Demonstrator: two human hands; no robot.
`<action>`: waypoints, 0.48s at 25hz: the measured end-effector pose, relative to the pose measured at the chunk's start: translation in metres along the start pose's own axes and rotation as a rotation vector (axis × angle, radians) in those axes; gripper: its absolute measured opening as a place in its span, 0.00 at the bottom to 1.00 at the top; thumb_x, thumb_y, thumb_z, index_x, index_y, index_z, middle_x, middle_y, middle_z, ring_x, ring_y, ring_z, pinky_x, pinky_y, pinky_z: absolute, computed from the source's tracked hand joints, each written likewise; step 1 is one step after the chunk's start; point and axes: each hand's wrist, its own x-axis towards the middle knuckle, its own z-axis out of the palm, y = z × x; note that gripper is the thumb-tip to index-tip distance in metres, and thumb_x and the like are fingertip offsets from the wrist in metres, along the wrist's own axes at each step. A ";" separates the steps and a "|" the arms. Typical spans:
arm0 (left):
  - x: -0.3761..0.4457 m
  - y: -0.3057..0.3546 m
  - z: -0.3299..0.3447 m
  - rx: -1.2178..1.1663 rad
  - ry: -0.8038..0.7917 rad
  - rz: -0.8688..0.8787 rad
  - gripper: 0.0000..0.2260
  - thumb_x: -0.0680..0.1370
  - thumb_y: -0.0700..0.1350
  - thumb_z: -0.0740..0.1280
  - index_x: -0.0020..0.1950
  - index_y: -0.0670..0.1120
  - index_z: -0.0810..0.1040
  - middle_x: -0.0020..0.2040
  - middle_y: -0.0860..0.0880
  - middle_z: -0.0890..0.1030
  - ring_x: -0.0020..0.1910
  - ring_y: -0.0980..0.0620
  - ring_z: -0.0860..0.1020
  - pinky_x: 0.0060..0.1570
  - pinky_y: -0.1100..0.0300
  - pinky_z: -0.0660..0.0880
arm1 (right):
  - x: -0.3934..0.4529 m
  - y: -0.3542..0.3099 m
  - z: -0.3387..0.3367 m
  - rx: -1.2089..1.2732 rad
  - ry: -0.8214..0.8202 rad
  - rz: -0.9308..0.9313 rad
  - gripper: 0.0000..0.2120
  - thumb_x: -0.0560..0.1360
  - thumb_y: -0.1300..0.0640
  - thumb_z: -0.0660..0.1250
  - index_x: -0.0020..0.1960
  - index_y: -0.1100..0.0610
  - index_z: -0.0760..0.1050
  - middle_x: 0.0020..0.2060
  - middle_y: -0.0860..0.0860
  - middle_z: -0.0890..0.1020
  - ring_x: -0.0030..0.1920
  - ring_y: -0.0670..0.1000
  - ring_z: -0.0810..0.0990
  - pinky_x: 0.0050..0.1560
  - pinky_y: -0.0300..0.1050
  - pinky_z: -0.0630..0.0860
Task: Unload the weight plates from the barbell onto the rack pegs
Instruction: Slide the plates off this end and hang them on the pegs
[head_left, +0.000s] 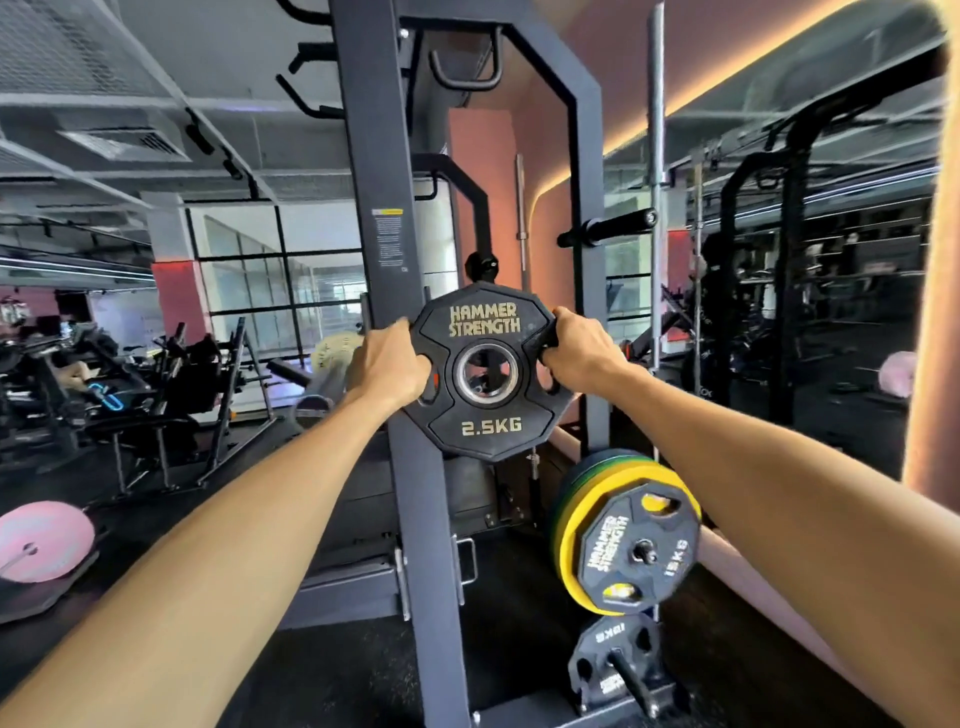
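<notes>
A black 2.5 kg weight plate (485, 426) marked HAMMER STRENGTH is held upright in front of the rack's dark upright post (374, 156). My left hand (389, 364) grips its left edge with fingers through a grip slot. My right hand (579, 348) grips its right edge the same way. Through the plate's steel-ringed centre hole only dark rack parts show; no peg is seen in it. A short black rack peg (480, 266) sticks out just above the plate. The barbell end (324, 384) shows blurred behind my left forearm.
Lower right, a rack peg carries a black 15 kg plate (639, 551) over yellow and green plates (569, 514). Below it another peg (631, 675) holds a small black plate. A long empty peg (608, 228) juts out upper right. A pink plate (44, 540) lies left.
</notes>
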 end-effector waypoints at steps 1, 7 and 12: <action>0.008 0.013 0.014 -0.023 0.006 0.003 0.16 0.75 0.37 0.62 0.63 0.43 0.74 0.54 0.39 0.80 0.47 0.39 0.77 0.41 0.54 0.71 | 0.011 0.016 -0.004 -0.011 0.002 0.002 0.09 0.73 0.62 0.62 0.52 0.56 0.67 0.51 0.59 0.79 0.47 0.61 0.76 0.47 0.50 0.75; 0.065 0.068 0.084 -0.113 0.021 0.054 0.16 0.73 0.35 0.61 0.59 0.43 0.76 0.46 0.43 0.79 0.41 0.41 0.77 0.42 0.50 0.79 | 0.072 0.094 -0.019 -0.009 0.015 0.011 0.10 0.73 0.64 0.61 0.55 0.59 0.69 0.50 0.58 0.78 0.47 0.60 0.77 0.49 0.54 0.77; 0.110 0.101 0.137 -0.121 -0.006 0.092 0.10 0.71 0.36 0.61 0.49 0.46 0.75 0.42 0.44 0.80 0.40 0.42 0.79 0.41 0.47 0.81 | 0.128 0.152 -0.018 -0.015 0.036 -0.002 0.09 0.73 0.65 0.61 0.52 0.59 0.69 0.49 0.58 0.78 0.48 0.61 0.78 0.49 0.56 0.78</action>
